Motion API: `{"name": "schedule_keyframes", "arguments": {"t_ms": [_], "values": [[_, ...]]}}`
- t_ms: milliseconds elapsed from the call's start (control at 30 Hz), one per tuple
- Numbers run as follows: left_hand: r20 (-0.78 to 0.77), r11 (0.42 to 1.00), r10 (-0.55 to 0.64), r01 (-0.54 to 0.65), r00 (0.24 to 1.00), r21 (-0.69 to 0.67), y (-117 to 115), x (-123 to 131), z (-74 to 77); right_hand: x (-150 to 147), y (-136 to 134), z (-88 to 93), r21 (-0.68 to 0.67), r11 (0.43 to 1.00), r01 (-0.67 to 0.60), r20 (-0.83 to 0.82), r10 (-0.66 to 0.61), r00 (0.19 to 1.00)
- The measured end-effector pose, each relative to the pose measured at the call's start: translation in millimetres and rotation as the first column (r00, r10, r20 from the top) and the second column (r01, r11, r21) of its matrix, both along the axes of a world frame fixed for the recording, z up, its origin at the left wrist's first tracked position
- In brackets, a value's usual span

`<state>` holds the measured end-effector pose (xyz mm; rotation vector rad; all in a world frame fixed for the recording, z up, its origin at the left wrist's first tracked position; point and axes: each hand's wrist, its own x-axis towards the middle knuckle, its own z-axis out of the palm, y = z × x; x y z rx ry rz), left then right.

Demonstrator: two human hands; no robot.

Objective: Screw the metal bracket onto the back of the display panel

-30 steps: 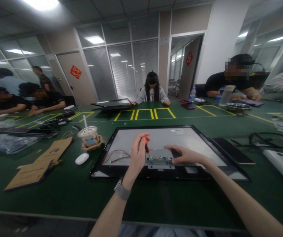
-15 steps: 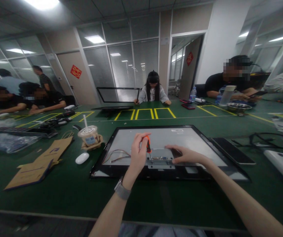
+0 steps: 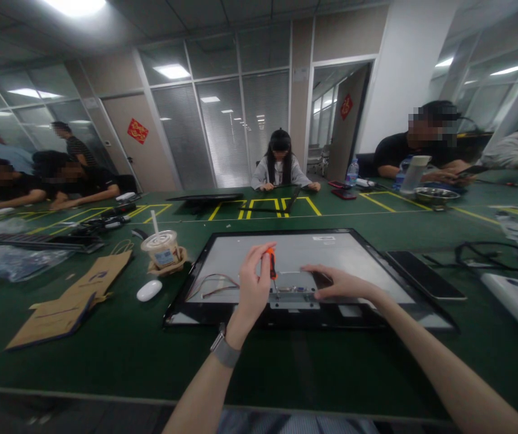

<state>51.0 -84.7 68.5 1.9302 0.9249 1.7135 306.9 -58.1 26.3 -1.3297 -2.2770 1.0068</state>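
Observation:
My left hand [image 3: 255,280] is closed round an orange and black screwdriver [image 3: 271,263]. The shaft points down at a metal bracket [image 3: 295,303] near the close edge of an opened monitor panel [image 3: 231,247], which lies flat with its grey back up. My right hand [image 3: 342,282] rests at the right end of the bracket, its fingers stretched out and the thumb apart. Between the hands a row of connector ports [image 3: 295,289] shows. Thin loose wires [image 3: 216,283] lie on the panel left of my left hand. The screwdriver tip is too small to make out.
Left of the panel are a drink cup [image 3: 163,250] in a cardboard holder, a white mouse [image 3: 149,290] and a brown paper bag [image 3: 75,295]. To the right lie a black phone [image 3: 424,274] and a white device [image 3: 516,304]. Several people sit around the green table [image 3: 118,361].
The person across the table has lowered the dark frame from upright to near the tabletop, moving it right. My hands, the screwdriver and the panel stay nearly in place.

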Motion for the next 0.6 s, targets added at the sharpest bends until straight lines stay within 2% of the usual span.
{"name": "schedule_keyframes", "arguments": {"t_ms": [233, 467, 533, 600], "values": [[-0.018, 0.999, 0.027, -0.026, 0.999, 0.022, 0.3, 0.2, 1.1, -0.1, -0.1, 0.2, 0.0, 1.0, 0.002, -0.008, -0.002, 1.0], [0.032, 0.989, 0.135, -0.137, 0.99, 0.055, 3.8, -1.2, -1.3, 0.6, 1.2, -2.5, -0.018, 1.0, 0.009, -0.014, -0.01, 1.0], [0.046, 0.993, 0.105, -0.108, 0.993, 0.055, 4.8, -1.0, -2.7, 0.5, 1.5, -2.7, -0.011, 1.0, 0.011, -0.008, -0.011, 1.0], [0.047, 1.0, 0.026, -0.027, 0.999, 0.017, 4.6, -0.2, -3.7, 0.4, 1.6, -2.7, -0.001, 1.0, 0.005, -0.008, -0.005, 1.0]]}}
